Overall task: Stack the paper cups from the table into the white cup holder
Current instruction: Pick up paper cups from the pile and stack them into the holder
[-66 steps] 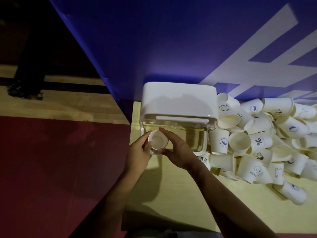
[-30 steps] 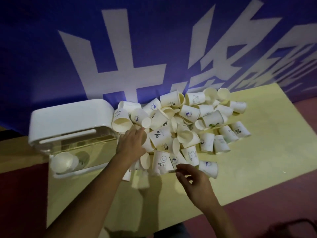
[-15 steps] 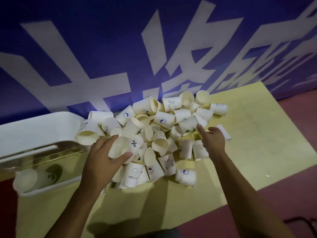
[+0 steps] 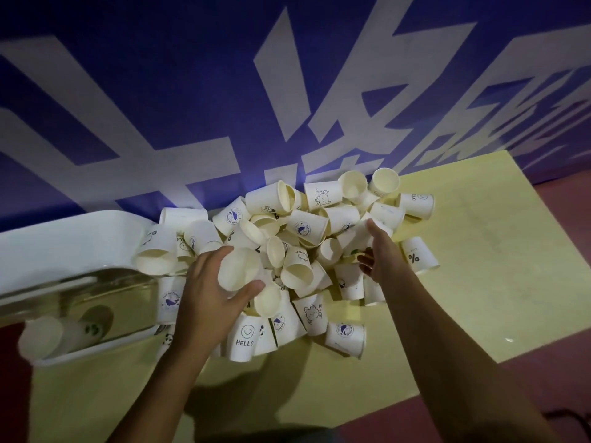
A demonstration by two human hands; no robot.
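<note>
Two hands gather for stacking: left hand [image 4: 208, 292] fingers wrap a cream paper cup [image 4: 238, 266], right hand [image 4: 382, 260] fingers spread for another.

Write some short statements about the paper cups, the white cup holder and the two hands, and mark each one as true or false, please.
1. The left hand grips a paper cup. True.
2. The white cup holder stands to the right of the cup pile. False: it stands to the left of the pile.
3. A HELLO cup with a smiley lies at the near edge of the pile. True.
4. The right hand lifts a stack of cups high above the table. False: it reaches into the right side of the pile.
5. The holder has no cup in it. False: a lying cup is in its clear lower part.
</note>
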